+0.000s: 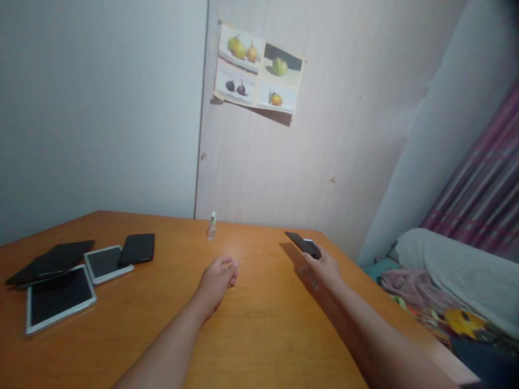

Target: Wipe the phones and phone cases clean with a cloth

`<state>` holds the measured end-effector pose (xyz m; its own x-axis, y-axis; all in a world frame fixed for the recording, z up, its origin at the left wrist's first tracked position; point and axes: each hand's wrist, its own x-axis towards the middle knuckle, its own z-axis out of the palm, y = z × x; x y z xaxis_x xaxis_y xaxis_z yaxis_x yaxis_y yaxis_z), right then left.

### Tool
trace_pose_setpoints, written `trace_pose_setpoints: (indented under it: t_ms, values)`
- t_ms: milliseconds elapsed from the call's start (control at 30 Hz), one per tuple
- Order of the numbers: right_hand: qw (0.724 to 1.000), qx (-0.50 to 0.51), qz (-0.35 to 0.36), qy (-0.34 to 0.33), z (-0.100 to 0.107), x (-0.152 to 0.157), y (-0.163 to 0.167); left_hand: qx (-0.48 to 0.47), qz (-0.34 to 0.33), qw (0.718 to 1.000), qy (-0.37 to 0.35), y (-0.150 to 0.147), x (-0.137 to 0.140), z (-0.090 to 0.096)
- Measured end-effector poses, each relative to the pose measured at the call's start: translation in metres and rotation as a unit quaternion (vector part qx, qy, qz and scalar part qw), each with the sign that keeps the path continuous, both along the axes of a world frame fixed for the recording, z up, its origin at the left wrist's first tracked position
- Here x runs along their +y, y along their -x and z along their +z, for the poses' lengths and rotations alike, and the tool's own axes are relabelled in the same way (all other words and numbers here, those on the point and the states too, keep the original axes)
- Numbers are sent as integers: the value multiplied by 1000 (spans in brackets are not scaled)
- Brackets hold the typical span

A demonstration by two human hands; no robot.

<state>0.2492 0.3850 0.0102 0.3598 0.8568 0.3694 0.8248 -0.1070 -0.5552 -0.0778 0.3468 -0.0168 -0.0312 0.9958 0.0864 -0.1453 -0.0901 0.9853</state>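
Note:
My right hand (pixel 326 268) grips the near end of a thin, flat black phone-like device (pixel 302 244), tilted above the right side of the table. A small white patch shows behind that device, and I cannot make out what it is. Around the middle of the table, my left hand (pixel 219 276) is loosely closed with the thumb over curled fingers, and nothing shows in it. A small clear bottle with a white cap (pixel 212 227) stands upright beyond my left hand.
On the left of the wooden table (pixel 251 346) lie two white-framed tablets (pixel 60 297), a black tablet-like device (pixel 138 249) and a dark folder-like cover (pixel 52 262), partly overlapping. Fruit pictures (pixel 259 67) hang on the wall behind. Bedding (pixel 458 270) lies to the right.

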Motion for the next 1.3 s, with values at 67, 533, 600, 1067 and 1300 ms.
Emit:
trace_pose_setpoints:
  t_ms: [67,533,600,1067,1300]
  values:
    - [999,-16,-40,18,-1,8,-19,3,-1,1000,0,0,0,0]
    - [988,-33,-129,72,-22,50,-44,25,-2,1000,5,1,0,0]
    - [988,-35,-132,76,-26,53,-43,26,0,1000,5,1,-1,1]
    - [985,-32,-121,120,-35,60,-52,27,-5,1000,0,0,0,-1]
    - [990,-17,-88,113,-35,61,-60,30,-4,1000,7,1,-1,1]
